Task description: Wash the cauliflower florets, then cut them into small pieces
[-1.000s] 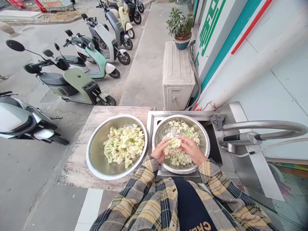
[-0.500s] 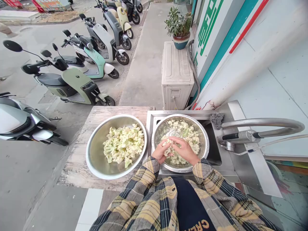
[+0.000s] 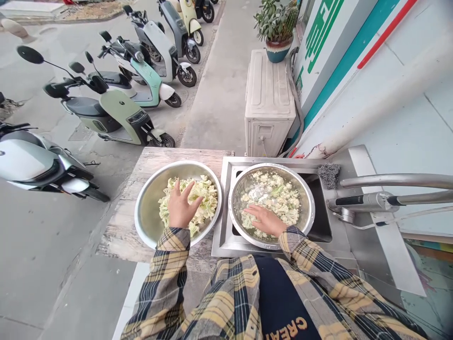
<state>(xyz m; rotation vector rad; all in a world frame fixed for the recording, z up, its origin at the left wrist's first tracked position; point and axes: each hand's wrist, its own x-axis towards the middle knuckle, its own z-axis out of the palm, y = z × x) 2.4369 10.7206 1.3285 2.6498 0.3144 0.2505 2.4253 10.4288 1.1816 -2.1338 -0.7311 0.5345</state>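
Two steel bowls hold cauliflower florets. The left bowl [image 3: 148,208] stands on a worn wooden tabletop [image 3: 120,231]; the right bowl [image 3: 307,198] sits in a steel sink [image 3: 226,236] with florets [image 3: 276,196] in water. My left hand [image 3: 180,208] hovers over the left bowl's florets [image 3: 207,196], fingers spread, nothing visible in it. My right hand [image 3: 265,219] lies flat on the florets in the right bowl, fingers stretched toward the left.
A curved steel tap [image 3: 389,182] reaches over the sink from the right, with a scouring pad [image 3: 329,174] at the sink's back corner. An air-conditioner unit [image 3: 269,104] with a potted plant [image 3: 278,28] stands behind. Several scooters [image 3: 106,113] are parked on the pavement at left.
Both hands were together over the right bowl on a floret clump. My left hand has moved over to the left bowl and opened; my right hand stays in the right bowl.
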